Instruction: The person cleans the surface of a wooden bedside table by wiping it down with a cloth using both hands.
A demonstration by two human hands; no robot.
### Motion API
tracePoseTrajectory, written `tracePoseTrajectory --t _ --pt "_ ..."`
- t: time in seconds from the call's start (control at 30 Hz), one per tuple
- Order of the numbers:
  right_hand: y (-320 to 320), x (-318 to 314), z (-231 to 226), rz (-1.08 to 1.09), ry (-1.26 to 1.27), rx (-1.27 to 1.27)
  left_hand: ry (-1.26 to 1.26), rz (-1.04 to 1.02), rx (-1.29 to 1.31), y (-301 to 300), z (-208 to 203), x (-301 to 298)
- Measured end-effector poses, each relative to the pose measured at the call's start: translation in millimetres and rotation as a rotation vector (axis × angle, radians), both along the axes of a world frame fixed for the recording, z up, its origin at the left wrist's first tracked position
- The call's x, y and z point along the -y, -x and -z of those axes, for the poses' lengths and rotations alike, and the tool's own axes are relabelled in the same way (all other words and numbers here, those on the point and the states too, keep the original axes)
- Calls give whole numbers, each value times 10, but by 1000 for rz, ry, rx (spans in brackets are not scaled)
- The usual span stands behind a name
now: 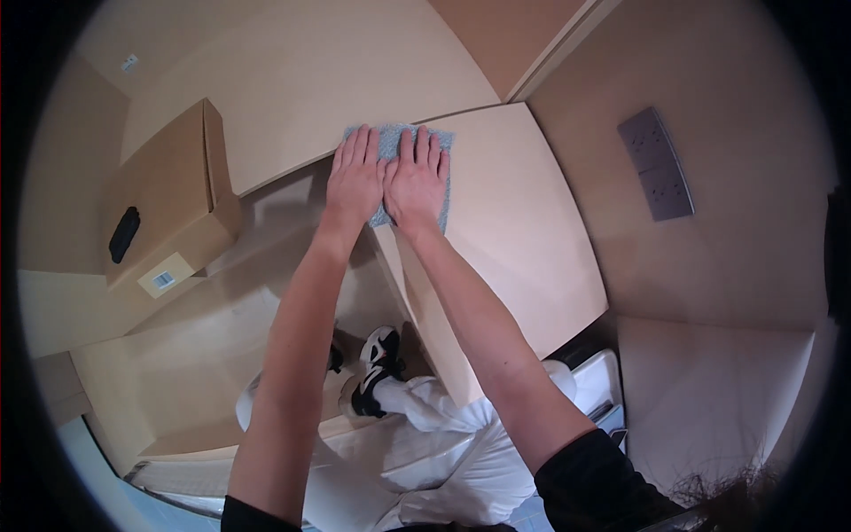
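A grey-blue cloth (388,139) lies spread on the light wooden desk top (523,222), at the inner corner where the surface turns left. Both arms reach forward over it. My left hand (355,182) rests flat on the cloth's left part, fingers stretched out and pointing away. Beside it, thumbs close together, my right hand (415,184) presses flat on the right part. Neither hand grips anything. Much of the cloth is hidden beneath the palms.
A brown cardboard box (173,177) with a black handle stands at the left. On the right wall is a grey socket panel (656,164). Below the desk edge appear my legs in white trousers (443,452) and a black-and-white shoe (377,363). A wooden panel (700,381) stands at the lower right.
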State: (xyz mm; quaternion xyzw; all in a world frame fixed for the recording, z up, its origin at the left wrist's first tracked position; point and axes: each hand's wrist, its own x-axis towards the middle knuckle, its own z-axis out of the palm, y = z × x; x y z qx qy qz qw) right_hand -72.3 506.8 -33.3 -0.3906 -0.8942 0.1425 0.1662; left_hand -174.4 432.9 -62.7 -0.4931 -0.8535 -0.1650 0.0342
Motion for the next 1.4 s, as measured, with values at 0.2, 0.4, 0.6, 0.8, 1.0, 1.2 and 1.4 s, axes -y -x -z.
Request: tracePoseTrajectory --t 0.2,0.4,0.6,0.8,1.0,1.2,1.4 --pt "-8 -562 79 -110 -23 67 131 -193 -22 -214 -30 -401" --pt "-216 -1109 93 -103 -22 129 147 -177 6 -440 -48 -929" --pt "-492 -1615 116 -73 -50 158 64 -121 32 -679 -56 -1426" --pt "-588 -1818 91 72 -29 120 71 -83 49 -776 -68 -1726" --pt "-747 -2042 171 144 -74 100 89 -28 22 -906 -33 -1957" --pt "-884 -2345 193 57 -109 67 57 -71 12 -1060 -29 -2190" --pt "-923 -2385 155 32 -247 -57 74 -97 -37 -1099 -32 -2293"
